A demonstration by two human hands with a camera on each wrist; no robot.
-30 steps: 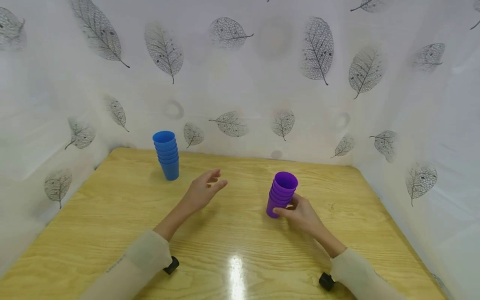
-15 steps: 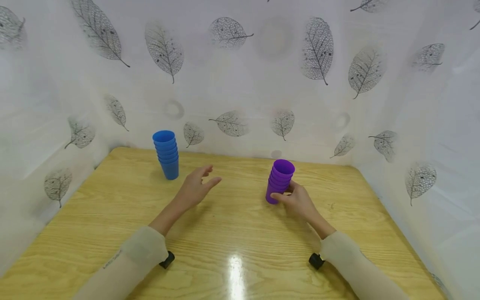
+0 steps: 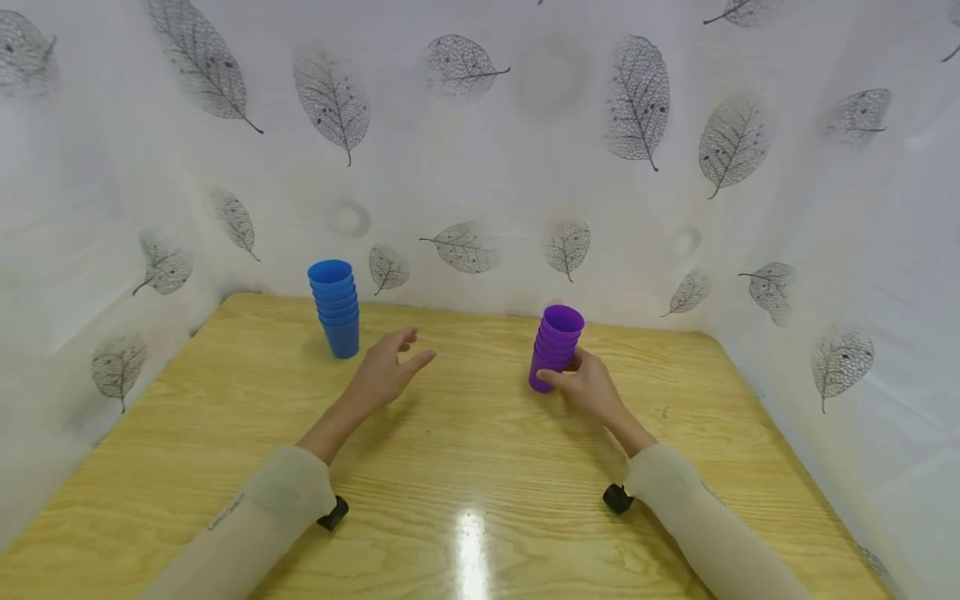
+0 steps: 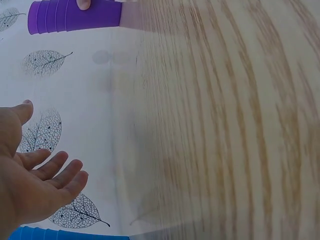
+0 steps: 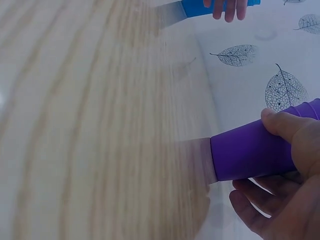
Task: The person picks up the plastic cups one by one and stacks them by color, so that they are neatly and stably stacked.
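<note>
A stack of several nested purple cups (image 3: 555,348) stands mouth up on the right half of the table. My right hand (image 3: 592,387) holds it low on the bottom cup, thumb on the near side and fingers round the back, as the right wrist view shows on the purple cup (image 5: 250,150). A taller stack of blue cups (image 3: 337,308) stands mouth up at the back left. To its right my left hand (image 3: 381,371) hovers over the table with relaxed, spread fingers and nothing in it. In the left wrist view the left palm (image 4: 30,190) shows bare.
The wood-grain table (image 3: 465,450) ends at the back against a pale curtain (image 3: 480,150) printed with leaf shapes, which also closes off both sides. A dark wrist camera (image 3: 333,513) sits under the left cuff, another dark wrist camera (image 3: 618,499) by the right cuff.
The right hand has moved the purple cup stack away toward the back of the table and slightly left. My left hand has drifted a little left and back, still holding nothing. The blue stack stays put.
</note>
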